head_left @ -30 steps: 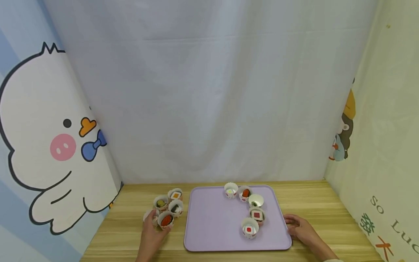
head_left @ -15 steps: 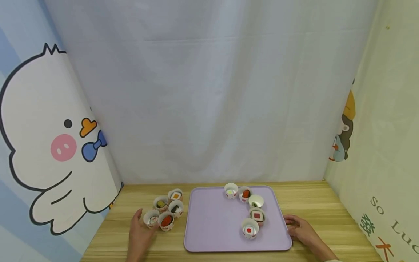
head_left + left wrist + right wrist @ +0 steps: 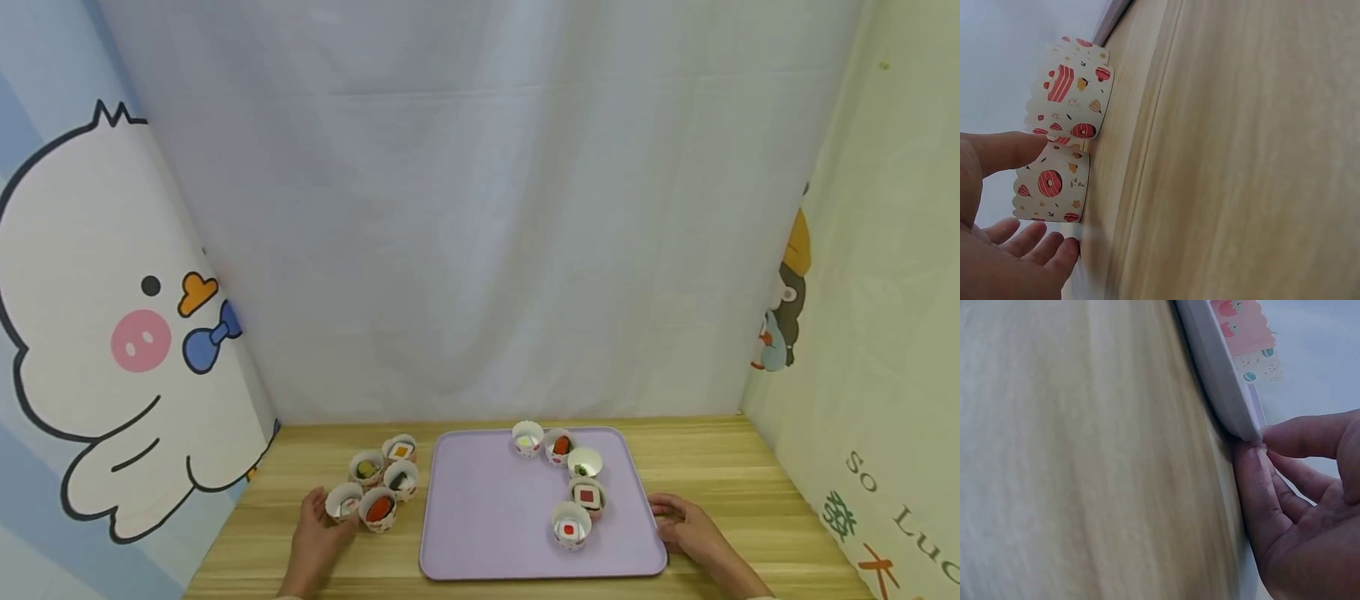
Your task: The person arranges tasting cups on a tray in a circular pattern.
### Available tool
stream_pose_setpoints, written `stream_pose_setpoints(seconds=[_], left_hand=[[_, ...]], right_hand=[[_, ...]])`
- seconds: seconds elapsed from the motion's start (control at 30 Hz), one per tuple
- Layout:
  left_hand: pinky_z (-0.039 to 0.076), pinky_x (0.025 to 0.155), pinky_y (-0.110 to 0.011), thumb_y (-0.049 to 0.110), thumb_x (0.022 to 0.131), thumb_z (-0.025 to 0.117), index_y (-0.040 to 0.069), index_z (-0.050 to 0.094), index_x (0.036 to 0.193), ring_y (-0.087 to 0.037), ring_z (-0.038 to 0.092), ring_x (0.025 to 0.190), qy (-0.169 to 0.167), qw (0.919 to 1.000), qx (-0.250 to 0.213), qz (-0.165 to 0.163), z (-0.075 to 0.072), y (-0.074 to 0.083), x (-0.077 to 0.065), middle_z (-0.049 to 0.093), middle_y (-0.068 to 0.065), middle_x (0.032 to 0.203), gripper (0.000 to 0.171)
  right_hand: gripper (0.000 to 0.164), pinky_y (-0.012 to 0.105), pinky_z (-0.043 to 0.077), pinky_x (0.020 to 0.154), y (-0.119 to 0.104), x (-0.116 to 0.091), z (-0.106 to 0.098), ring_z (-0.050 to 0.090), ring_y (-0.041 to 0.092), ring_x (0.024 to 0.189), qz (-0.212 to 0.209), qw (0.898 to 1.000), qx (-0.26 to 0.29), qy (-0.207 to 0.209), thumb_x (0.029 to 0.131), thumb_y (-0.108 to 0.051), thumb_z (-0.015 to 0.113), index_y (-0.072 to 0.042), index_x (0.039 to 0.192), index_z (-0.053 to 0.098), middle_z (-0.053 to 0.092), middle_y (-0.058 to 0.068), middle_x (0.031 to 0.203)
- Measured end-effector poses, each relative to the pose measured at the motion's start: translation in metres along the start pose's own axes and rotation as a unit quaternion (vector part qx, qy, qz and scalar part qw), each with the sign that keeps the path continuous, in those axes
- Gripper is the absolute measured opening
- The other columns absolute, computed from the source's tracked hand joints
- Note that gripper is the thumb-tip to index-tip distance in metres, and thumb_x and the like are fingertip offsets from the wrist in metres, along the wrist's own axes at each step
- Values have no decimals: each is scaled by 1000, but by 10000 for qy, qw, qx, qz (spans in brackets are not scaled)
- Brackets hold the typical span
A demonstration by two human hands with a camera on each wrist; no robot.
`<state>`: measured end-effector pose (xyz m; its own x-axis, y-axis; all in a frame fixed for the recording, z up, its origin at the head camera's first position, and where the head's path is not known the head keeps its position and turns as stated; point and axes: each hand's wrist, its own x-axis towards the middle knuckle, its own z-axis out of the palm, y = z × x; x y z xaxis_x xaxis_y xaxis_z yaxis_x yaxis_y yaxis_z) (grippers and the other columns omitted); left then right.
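At the left, my left hand is spread around a white paper baking cup that has a pale piece in it. In the left wrist view, the thumb lies at one side of this donut-print cup, and the relaxed fingers reach along the other. Beside it stands a cup with a red-orange topped piece. At the right, my right hand pinches the rim of a lilac tray. Its thumb rests at the top of the rim, with fingers curled below.
Behind the left hand's cup stand cups with a yellow-green piece, an orange-square piece and a dark-topped piece. Several filled cups form a bent row on the tray's right half. A grey-white curtain closes the back of the wooden table.
My left hand drew back leftward from the cups, then came in around the nearest left cup. The right hand keeps its place at the tray's rim.
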<state>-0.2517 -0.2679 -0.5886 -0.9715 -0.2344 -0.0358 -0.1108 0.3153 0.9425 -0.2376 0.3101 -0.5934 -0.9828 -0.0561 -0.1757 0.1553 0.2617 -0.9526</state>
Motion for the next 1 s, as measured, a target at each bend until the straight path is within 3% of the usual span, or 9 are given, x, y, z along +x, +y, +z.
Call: stream_pose_setpoints(seconds=[0.07, 0.17, 0.3, 0.57, 0.8, 1.0], left_hand=[[29, 116, -51, 4, 84, 72, -10, 12, 149, -48, 27, 143, -11, 10000, -59, -21, 0, -1, 1, 26, -38, 151, 89], [41, 106, -28, 6, 84, 72, -9, 17, 147, -44, 35, 140, 12, 10000, -7, -16, 1, -3, 4, 33, -35, 149, 85], [39, 83, -8, 9, 83, 74, -8, 26, 143, -37, 47, 130, 93, 9997, 205, 54, 3, -6, 7, 45, -32, 142, 79], [45, 80, -15, 11, 79, 78, -9, 38, 137, -28, 58, 113, 182, 9976, 617, 254, 6, -10, 12, 57, -30, 129, 73], [45, 88, -34, 16, 78, 78, -5, 45, 132, -32, 57, 111, 341, 9925, 1156, 218, 7, -8, 12, 60, -26, 124, 67], [45, 92, -39, 21, 81, 77, -2, 47, 131, -34, 56, 114, 454, 9921, 1152, 194, 5, -9, 11, 60, -25, 125, 63]], right_hand=[[62, 33, 58, 71, 1, 0, 0, 60, 17, 86, 5, 10000, 0, 2, 76, 11, 56, 18, 136, 40, 55, 29, 120], [63, 33, 58, 70, 0, 0, 0, 60, 17, 86, 7, 10000, -13, 10, 76, 11, 56, 18, 136, 40, 55, 29, 120], [63, 33, 58, 71, -1, 0, 0, 61, 17, 86, 4, 10000, -27, -10, 76, 11, 56, 18, 136, 39, 56, 28, 119], [64, 33, 58, 71, -1, 0, 0, 61, 16, 85, 31, 10000, 16, -34, 76, 10, 57, 17, 137, 40, 58, 23, 117], [63, 34, 58, 70, 0, -1, 1, 61, 16, 84, 1, 10000, 4, 44, 74, 11, 57, 18, 135, 41, 58, 25, 117], [64, 35, 58, 71, -1, -1, 2, 61, 17, 86, -15, 10000, 23, 28, 74, 12, 57, 18, 135, 40, 55, 28, 119]])
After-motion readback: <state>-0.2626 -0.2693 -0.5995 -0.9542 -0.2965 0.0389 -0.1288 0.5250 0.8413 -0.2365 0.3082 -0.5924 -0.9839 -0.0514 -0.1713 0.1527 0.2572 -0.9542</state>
